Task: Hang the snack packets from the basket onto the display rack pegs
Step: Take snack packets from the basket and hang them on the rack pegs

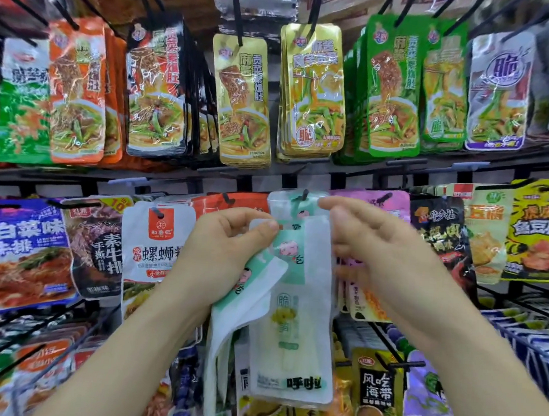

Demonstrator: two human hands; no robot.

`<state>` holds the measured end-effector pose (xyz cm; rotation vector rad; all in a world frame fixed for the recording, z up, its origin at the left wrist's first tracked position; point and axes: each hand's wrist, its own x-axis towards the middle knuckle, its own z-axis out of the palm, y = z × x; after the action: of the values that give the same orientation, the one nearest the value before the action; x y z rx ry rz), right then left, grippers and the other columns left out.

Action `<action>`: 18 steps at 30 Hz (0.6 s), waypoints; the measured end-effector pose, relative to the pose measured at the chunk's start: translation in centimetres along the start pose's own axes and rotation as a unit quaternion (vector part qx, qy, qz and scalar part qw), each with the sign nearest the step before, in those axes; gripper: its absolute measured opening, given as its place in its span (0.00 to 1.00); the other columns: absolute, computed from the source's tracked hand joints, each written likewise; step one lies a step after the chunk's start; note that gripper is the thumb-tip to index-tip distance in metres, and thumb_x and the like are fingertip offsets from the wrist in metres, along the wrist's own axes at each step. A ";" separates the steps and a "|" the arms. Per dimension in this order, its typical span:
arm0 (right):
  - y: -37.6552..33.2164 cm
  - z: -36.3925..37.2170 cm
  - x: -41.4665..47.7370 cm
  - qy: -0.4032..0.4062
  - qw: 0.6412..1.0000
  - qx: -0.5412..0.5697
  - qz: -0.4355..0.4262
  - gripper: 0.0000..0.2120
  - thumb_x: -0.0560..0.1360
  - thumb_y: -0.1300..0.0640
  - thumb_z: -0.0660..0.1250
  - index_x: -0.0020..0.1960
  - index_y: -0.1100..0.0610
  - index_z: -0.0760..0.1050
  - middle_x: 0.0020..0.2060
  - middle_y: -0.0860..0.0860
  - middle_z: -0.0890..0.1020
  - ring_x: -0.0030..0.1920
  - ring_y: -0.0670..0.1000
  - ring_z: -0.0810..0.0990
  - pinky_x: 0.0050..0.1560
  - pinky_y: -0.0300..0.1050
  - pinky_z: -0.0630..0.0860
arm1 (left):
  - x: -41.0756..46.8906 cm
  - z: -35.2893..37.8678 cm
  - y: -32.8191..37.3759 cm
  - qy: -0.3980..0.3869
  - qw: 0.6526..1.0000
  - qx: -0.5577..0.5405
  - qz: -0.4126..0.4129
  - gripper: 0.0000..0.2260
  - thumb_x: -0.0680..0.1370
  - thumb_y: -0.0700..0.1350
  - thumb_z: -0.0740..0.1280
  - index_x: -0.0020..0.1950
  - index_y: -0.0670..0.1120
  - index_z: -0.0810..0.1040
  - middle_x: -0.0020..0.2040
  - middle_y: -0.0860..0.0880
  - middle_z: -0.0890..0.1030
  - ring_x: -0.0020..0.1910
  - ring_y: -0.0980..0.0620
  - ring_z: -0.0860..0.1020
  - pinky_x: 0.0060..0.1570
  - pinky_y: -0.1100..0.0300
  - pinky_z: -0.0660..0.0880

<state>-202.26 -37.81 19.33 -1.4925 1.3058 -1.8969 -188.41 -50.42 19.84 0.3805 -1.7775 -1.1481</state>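
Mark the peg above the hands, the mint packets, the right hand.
peg (302, 195): head view, black tip.
mint packets (292, 266): head view, green label panel.
right hand (371, 247): head view, back of the hand.

White packets (295, 306): mint-green panels, pink cartoon face, black lettering at the bottom. Upper row: orange packets (76, 96), gold packets (241, 101), bright green packets (393, 86). Pegs (237, 13) black. Blue packet (17, 238) has white lettering; yellow packet (538, 226) has black lettering.
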 end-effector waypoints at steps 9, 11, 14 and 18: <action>2.0 0.7 1.7 0.102 0.967 -0.112 -0.204 0.11 0.74 0.63 0.65 0.44 0.49 0.82 0.38 0.55 0.84 0.31 0.67 0.76 0.29 0.58 0.73 | 1.4 2.4 0.7 0.034 0.997 0.044 0.059 0.08 0.75 0.43 0.70 0.36 0.49 0.81 0.30 0.48 0.76 0.27 0.52 0.70 0.26 0.64 0.67; 1.4 0.8 2.3 0.127 0.969 -0.091 -0.192 0.12 0.73 0.65 0.67 0.41 0.50 0.83 0.36 0.57 0.84 0.32 0.64 0.79 0.34 0.57 0.76 | 1.8 2.7 1.2 0.048 0.996 0.034 0.066 0.08 0.76 0.42 0.70 0.36 0.49 0.81 0.31 0.47 0.77 0.28 0.51 0.71 0.24 0.65 0.68; 0.7 0.6 3.4 0.139 0.970 -0.095 -0.176 0.12 0.72 0.67 0.71 0.44 0.51 0.83 0.37 0.48 0.86 0.36 0.46 0.83 0.39 0.44 0.80 | 2.5 3.2 1.7 0.064 0.995 0.034 0.072 0.06 0.76 0.43 0.71 0.38 0.49 0.81 0.32 0.48 0.79 0.28 0.52 0.73 0.24 0.65 0.70; 1.0 0.7 4.5 0.154 0.964 -0.148 -0.156 0.11 0.72 0.64 0.73 0.49 0.50 0.83 0.44 0.46 0.86 0.45 0.45 0.84 0.52 0.48 0.81 | 3.0 3.4 1.7 0.071 0.996 0.023 0.055 0.05 0.76 0.43 0.70 0.40 0.48 0.82 0.31 0.51 0.80 0.28 0.55 0.75 0.24 0.65 0.71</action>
<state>-203.47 -42.01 20.93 -1.6804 1.6311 -2.2881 -192.35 -49.75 22.49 0.3765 -1.6809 -0.9800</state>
